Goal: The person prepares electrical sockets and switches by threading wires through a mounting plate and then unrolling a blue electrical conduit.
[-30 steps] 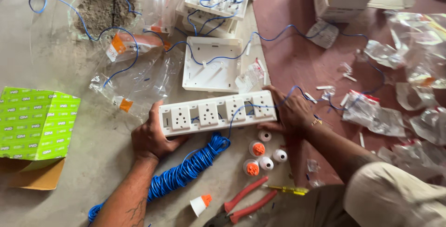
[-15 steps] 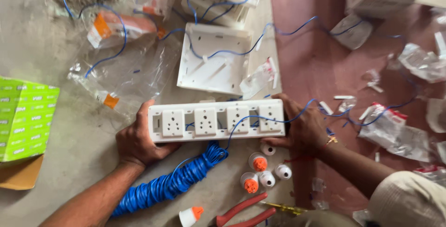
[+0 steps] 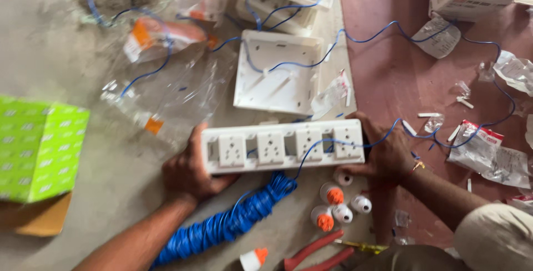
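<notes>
Head view: a person sits on the floor, both hands on a long white switchboard [image 3: 283, 146] held between them.
Board position: lower centre of the picture, over the grey floor [image 3: 66, 71], just above a blue wire coil [image 3: 222, 224].
Long axis: runs left to right, nearly level, its face of sockets and open slots turned up toward the camera.
Left hand [image 3: 189, 171]: closed around the board's left end, thumb on the upper edge, fingers hidden underneath.
Right hand [image 3: 383, 154]: wrapped around the right end, fingers curled over the end face; holding, not open.
Board relative to grip: it spans the gap between the two hands, one end in each, so neither hand is nearer than the other.
Blue wire [image 3: 361, 140]: a thin strand crosses the board's right half, passes by the right hand and trails off over the red floor [image 3: 388, 71].
Below the board: small white bottles with orange caps [image 3: 336, 204] just beside the right wrist; red pliers [image 3: 316, 254] at the bottom edge.
Above the board: a square white back box [image 3: 277, 71], close but apart from it.
Left edge: green box [image 3: 39, 149], well apart from the left hand.
Blur: finer detail of the sockets cannot be told.
</notes>
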